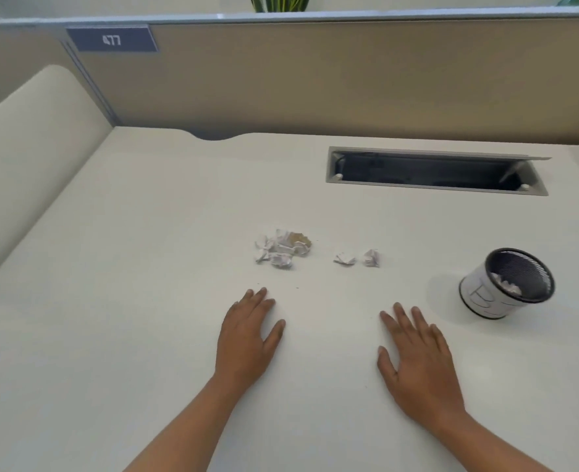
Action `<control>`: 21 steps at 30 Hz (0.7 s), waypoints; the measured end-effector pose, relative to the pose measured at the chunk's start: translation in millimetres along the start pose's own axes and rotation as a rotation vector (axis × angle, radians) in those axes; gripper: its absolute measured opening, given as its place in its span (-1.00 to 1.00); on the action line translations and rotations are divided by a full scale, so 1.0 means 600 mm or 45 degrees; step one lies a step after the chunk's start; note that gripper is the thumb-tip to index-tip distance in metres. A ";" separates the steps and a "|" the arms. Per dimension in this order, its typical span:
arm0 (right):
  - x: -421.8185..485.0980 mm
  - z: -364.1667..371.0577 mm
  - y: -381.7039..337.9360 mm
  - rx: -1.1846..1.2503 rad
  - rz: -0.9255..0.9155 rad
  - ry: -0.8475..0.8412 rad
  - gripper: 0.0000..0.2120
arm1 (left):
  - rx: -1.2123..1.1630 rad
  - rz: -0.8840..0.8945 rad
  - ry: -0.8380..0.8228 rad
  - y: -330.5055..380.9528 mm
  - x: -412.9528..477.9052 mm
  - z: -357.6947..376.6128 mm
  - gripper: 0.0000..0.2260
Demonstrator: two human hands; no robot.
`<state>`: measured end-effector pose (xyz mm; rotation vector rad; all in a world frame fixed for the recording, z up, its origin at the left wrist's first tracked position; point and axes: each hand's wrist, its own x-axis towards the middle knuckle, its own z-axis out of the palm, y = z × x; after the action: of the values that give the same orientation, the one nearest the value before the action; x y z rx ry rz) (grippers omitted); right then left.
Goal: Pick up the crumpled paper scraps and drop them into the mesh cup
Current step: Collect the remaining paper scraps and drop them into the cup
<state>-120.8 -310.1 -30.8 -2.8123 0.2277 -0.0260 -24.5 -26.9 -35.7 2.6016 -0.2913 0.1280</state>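
Fingers on both sides are straight and spread, holding nothing. My left hand and right hand just lie palm-down on the tabletop, near my edge of it. So I'd say the step in hand is the reach for a scrap, not yet begun.

The cup stands off to the right, beyond my right hand, with some paper already in it. It looks a bit tipped, but that could be the wide lens.

The pile is ahead of my left hand, several crumpled balls touching each other. Between pile and cup sit the left scrap and right scrap, just beside each other.

How I'd do it: right hand first, since it's on the cup side. Go for the right scrap, come down from above and pinch with thumb and two fingertips. This stuff probably weighs nothing, so a sideways poke would just skid it away. Carry it well over the rim before letting go, and keep my knuckles off the cup, which looks light enough to topple. The pile I'd take ball by ball, not in one grab.
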 end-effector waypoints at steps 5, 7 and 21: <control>0.000 0.000 -0.007 -0.043 0.042 -0.011 -0.43 | -0.082 -0.135 0.049 -0.012 0.096 -0.025 -0.78; 0.000 -0.001 -0.010 -0.028 0.062 -0.010 -0.43 | -0.151 -0.175 0.086 -0.011 0.128 -0.032 -0.78; 0.002 -0.005 -0.026 0.003 0.096 -0.016 -0.46 | -0.110 -0.198 -0.021 -0.040 0.191 -0.023 -0.84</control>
<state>-117.3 -296.7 -23.2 -2.7987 0.3298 0.0084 92.0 -20.6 -18.8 2.5287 -0.0971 0.0381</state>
